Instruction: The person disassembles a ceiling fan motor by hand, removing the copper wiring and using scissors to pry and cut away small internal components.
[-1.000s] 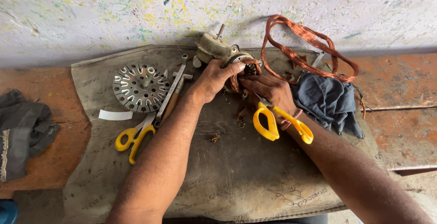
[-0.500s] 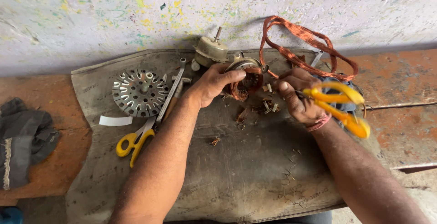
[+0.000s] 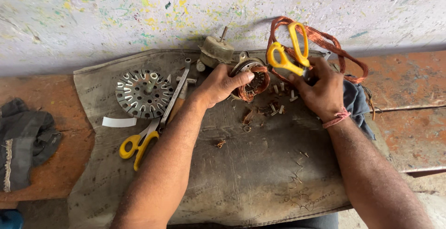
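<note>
My left hand (image 3: 222,85) grips a round motor stator (image 3: 253,81) wound with copper wire, held on a brown cloth (image 3: 241,182). My right hand (image 3: 320,87) holds yellow-handled scissors (image 3: 290,52) with the handles pointing up, just right of the stator. A loop of loose copper wire (image 3: 325,38) lies behind that hand. Small bits of insulation and wire (image 3: 274,106) are scattered under the stator.
A finned metal disc (image 3: 144,93), a metal rod (image 3: 174,96) and a second pair of yellow scissors (image 3: 137,141) lie to the left. A motor housing with shaft (image 3: 216,50) stands by the wall. A dark rag (image 3: 23,136) lies far left, blue cloth (image 3: 355,101) at right.
My right hand swung the scissors from near the cloth up and back, so their handles now point toward the wall. My left hand stayed on the stator.
</note>
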